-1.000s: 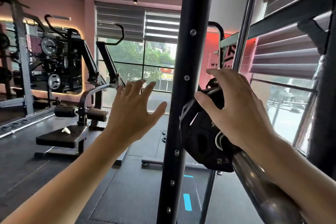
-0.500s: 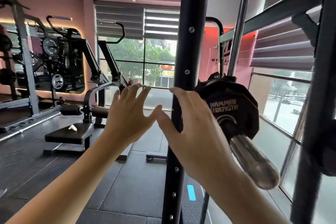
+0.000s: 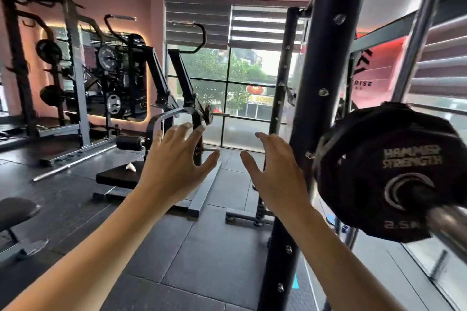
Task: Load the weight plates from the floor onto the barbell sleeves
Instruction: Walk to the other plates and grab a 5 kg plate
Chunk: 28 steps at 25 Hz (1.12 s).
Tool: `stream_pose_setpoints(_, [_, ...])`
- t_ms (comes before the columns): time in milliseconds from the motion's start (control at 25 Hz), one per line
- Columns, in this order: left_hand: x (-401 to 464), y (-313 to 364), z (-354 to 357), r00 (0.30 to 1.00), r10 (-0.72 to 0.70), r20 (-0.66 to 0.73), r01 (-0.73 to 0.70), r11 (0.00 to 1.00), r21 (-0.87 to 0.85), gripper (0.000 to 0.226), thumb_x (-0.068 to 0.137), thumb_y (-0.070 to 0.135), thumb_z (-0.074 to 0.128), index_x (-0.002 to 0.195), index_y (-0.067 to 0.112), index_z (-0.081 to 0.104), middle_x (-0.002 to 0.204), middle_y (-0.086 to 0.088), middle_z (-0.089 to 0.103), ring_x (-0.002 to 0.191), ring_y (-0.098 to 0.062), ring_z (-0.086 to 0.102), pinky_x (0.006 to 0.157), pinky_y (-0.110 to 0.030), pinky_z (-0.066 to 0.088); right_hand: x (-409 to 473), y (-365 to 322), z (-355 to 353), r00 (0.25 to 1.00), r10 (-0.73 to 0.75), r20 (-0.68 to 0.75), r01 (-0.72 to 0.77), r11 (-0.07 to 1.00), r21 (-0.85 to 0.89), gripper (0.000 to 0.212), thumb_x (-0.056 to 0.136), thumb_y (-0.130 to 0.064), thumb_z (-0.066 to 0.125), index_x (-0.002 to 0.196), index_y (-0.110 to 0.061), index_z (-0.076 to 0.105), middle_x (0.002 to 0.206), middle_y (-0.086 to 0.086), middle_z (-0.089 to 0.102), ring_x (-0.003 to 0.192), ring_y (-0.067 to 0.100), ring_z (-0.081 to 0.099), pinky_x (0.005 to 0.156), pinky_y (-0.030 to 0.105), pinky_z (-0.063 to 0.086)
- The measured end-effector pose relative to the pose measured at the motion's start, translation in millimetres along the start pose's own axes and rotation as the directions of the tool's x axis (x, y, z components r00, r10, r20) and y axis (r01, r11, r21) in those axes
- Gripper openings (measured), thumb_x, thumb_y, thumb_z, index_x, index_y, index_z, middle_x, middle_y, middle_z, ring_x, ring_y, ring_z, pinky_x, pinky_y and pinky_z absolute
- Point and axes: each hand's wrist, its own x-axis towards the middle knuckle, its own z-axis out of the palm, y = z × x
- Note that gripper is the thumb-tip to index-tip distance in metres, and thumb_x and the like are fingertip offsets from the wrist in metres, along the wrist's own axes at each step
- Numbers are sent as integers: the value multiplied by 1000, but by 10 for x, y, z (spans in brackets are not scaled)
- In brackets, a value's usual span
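Both hands — left [image 3: 174, 166], right [image 3: 275, 174] — hang empty, fingers spread, left of the plate [image 3: 389, 171] seated on the sleeve [image 3: 447, 222].

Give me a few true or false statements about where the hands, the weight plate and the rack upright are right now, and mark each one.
1. The weight plate sits on the barbell sleeve. True.
2. The right hand grips the plate. False: it is open, empty and apart from the plate.
3. The left hand holds nothing. True.
4. The plate's lettering reads Hammer Strength. True.
5. The plate is to the left of the black rack upright. False: it is to the right of it.
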Motion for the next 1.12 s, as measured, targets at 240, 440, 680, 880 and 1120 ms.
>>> stream_pose_setpoints(240, [918,-790,805,999,-2,40,2,1000,-6,87,86,75,16,152,21,36,157,-8,38,147,-26,32,121,-51,23,1097,198,1126,999,-23,-37,21,999,-48,71,91,-67,35,147,-23,43,149,2,44,141,19,36,108,47,43])
stream_pose_setpoints(440, [1741,-1512,1309,997,20,73,-27,996,91,89,87,76,12,153,20,32,158,-7,36,147,-28,32,120,-54,25,2118,355,1910,993,-61,-98,56,997,-53,65,93,-60,47,144,-19,48,144,5,50,138,23,41,106,52,44])
stream_pose_setpoints(680, [2365,-1727,2041,991,43,126,-49,998,42,89,85,74,11,151,19,36,156,-8,37,145,-27,32,120,-54,22,2738,669,2684,996,-33,-78,28,998,-65,67,92,-63,46,144,-20,48,144,6,50,138,25,40,109,48,40])
stream_pose_setpoints(880, [2803,-1938,2729,987,77,141,-77,997,0,87,85,73,14,149,21,39,153,-5,41,143,-27,36,120,-53,23,3133,1085,3332,998,31,-47,-35,996,-84,77,87,-73,32,145,-24,44,150,1,44,143,23,34,111,47,39])
stream_pose_setpoints(1120, [3837,-2204,3908,979,120,164,-113,992,-52,86,85,75,14,151,24,36,155,-3,40,144,-24,36,121,-51,22,3897,1997,4217,997,72,-31,-76,988,-135,79,86,-74,29,146,-25,43,151,1,43,143,25,34,110,50,39])
